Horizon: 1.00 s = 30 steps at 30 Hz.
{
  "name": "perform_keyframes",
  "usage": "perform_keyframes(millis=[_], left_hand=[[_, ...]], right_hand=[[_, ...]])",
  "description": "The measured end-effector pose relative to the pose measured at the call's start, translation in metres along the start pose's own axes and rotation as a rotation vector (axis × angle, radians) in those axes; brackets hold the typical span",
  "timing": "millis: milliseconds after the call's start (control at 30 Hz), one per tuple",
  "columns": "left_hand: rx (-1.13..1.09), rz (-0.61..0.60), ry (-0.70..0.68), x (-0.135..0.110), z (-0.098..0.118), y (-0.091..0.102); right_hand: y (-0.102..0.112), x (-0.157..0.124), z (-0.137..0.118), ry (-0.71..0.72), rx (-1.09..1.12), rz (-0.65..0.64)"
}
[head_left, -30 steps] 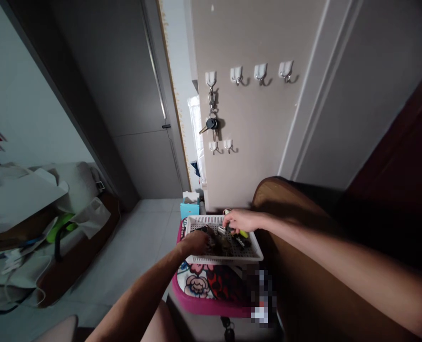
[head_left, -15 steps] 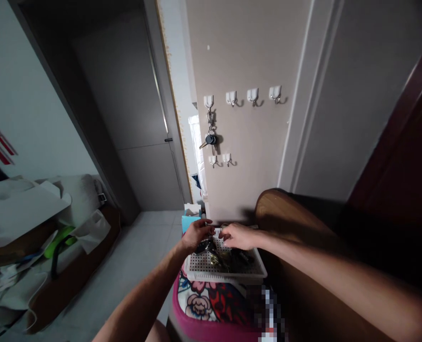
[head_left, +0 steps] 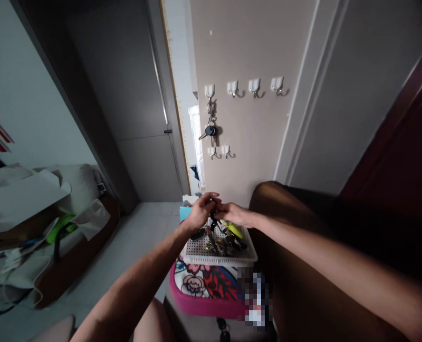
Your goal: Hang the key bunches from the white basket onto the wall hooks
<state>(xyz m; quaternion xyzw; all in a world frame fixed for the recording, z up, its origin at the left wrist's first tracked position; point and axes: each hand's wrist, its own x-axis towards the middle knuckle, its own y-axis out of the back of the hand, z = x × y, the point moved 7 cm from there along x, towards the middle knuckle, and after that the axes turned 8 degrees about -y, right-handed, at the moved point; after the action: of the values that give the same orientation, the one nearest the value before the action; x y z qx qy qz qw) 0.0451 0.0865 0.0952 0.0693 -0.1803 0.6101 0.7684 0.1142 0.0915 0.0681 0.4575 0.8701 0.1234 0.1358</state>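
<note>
My left hand (head_left: 200,212) and my right hand (head_left: 235,214) meet just above a white perforated plastic basket (head_left: 196,252). Both pinch a dark bunch of keys (head_left: 214,219) that hangs between them over the basket. Several more keys and a yellow-green tag (head_left: 234,230) lie inside the basket. The basket rests on a pink-edged flowered cushion (head_left: 207,289). On the beige wall above are white adhesive hooks (head_left: 254,86); one hook at the left carries a hanging key bunch (head_left: 209,128).
A brown rounded armrest or chair back (head_left: 285,223) stands right of the basket. A small blue box (head_left: 186,209) sits behind it on the floor. At the left, a low bench holds papers, bags and a green item (head_left: 61,225). A grey door (head_left: 132,118) is behind.
Both hands rose out of the basket and came together, lifting a dark key bunch up from among the other keys.
</note>
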Motion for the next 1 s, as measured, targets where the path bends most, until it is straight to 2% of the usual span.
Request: perform_keyframes(millis=[133,267,367,567,767,867,1000], left_hand=[[0.05,0.006,-0.094,0.005,0.018,-0.003],[0.037,-0.016,-0.05,0.01,0.026,-0.006],[0.004,0.03,-0.03,0.015,0.028,-0.005],[-0.015,0.086,-0.073,0.035,0.031,-0.002],[0.103,0.028,-0.06,0.044,0.031,-0.01],[0.13,-0.017,-0.057,0.05,0.035,-0.017],[0.217,-0.044,-0.1,0.068,0.054,-0.02]], right_hand=[[0.005,-0.003,-0.012,0.008,0.149,0.038],[0.008,-0.006,-0.023,0.05,0.232,0.009],[0.012,-0.007,-0.026,0.066,0.252,0.003],[0.035,-0.009,-0.033,0.114,0.21,0.198],[0.078,-0.015,-0.057,0.196,0.223,0.498],[0.108,-0.01,-0.086,0.32,0.219,0.587],[0.148,0.002,-0.135,0.425,0.218,0.659]])
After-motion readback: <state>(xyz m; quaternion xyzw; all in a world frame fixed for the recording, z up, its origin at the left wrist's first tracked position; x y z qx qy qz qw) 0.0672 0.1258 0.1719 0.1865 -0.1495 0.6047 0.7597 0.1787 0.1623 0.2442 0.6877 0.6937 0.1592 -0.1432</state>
